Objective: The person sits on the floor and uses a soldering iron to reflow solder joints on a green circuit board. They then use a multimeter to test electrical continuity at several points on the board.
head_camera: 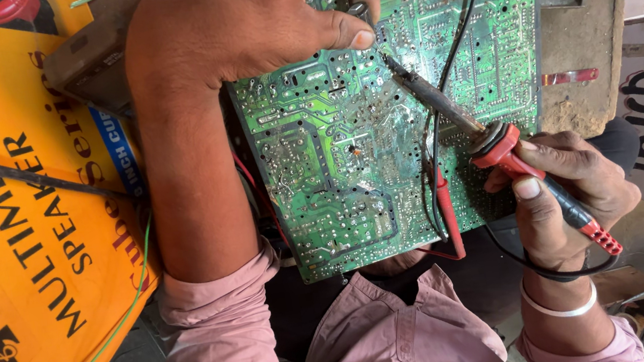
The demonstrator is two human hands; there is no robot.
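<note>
Your right hand (567, 200) is gripping a red-handled soldering iron (505, 153), tip touching the green circuit board (334, 145), your left hand (246, 13) is pinching a small metal part at its top, black wires (451, 51) are crossing the board, an orange cardboard box (10, 253) is lying left.

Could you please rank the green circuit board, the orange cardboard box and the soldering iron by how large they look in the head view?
1. Orange cardboard box, cut off by the frame's edge.
2. Green circuit board, partly hidden by a hand.
3. Soldering iron.
</note>
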